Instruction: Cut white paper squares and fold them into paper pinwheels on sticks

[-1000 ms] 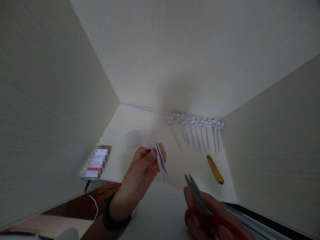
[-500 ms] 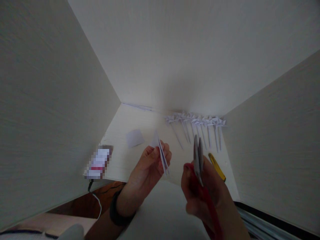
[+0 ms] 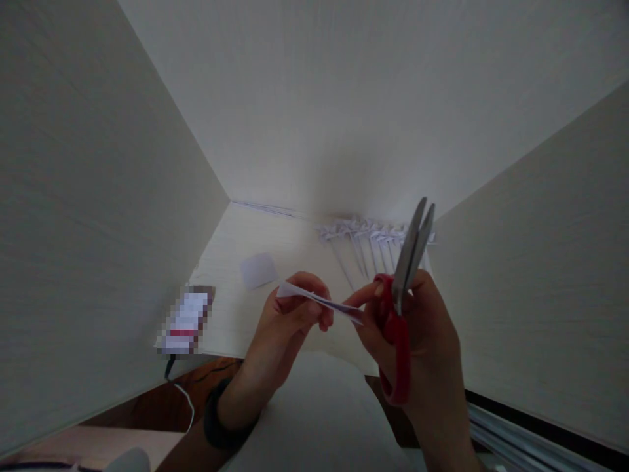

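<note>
Folded white paper (image 3: 289,290), one slim piece, is pinched above the desk (image 3: 226,321) by the left hand (image 3: 287,318).
One pair of red-handled scissors (image 3: 400,328) is gripped by the right hand (image 3: 432,328); one paper square (image 3: 258,270) is seen nearby.

2 curled hands (image 3: 289,318) (image 3: 430,344), close together

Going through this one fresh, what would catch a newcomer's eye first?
Probably the red-handled scissors in the right hand, blades pointing up and slightly apart. Next, the folded white paper pinched in the left hand at the centre, its other end reaching the right hand's fingers. Behind them, a row of pinwheel-like paper pieces on thin sticks lies along the back wall.
</note>
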`<state>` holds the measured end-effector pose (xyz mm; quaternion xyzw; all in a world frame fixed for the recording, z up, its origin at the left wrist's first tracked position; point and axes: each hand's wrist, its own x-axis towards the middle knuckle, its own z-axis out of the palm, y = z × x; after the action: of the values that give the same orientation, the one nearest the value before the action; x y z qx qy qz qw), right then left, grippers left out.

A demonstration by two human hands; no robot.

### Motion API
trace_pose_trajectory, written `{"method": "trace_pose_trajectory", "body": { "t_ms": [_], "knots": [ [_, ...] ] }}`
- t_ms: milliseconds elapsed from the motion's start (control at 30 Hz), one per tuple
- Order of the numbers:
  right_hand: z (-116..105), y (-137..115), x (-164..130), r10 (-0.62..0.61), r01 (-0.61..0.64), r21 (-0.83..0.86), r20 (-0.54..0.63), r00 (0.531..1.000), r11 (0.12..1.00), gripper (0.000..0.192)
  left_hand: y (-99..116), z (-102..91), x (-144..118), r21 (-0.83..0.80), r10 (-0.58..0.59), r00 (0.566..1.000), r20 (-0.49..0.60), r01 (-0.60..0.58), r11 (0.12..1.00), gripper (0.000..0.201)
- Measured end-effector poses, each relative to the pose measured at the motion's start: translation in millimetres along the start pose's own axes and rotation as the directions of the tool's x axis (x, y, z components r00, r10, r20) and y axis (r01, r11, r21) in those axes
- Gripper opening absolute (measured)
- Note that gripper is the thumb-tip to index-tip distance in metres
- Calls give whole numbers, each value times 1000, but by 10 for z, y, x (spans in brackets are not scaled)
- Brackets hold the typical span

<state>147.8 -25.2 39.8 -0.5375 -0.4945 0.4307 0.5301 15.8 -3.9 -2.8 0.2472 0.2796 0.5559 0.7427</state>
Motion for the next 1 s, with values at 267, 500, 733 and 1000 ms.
{"method": "trace_pose_trajectory", "body": {
  "t_ms": [267,500,733,1000],
  "knots": [
    [-89,-10,26,-8,4,84,49,999,996,23,36,9,4,8,17,999,-29,-16,1000,11],
    [-109,18,-36,-3,-33,302,118,993,953,31,55,-32,32,-58,50,999,-8,-50,997,10],
    [61,-69,-82,7,-23,321,50,999,947,37,57,-44,35,-45,37,996,82,-34,998,13],
    [66,-59,-102,-31,7,359,60,998,933,32,55,-62,47,-68,32,992,125,-23,997,10]
  ]
}}
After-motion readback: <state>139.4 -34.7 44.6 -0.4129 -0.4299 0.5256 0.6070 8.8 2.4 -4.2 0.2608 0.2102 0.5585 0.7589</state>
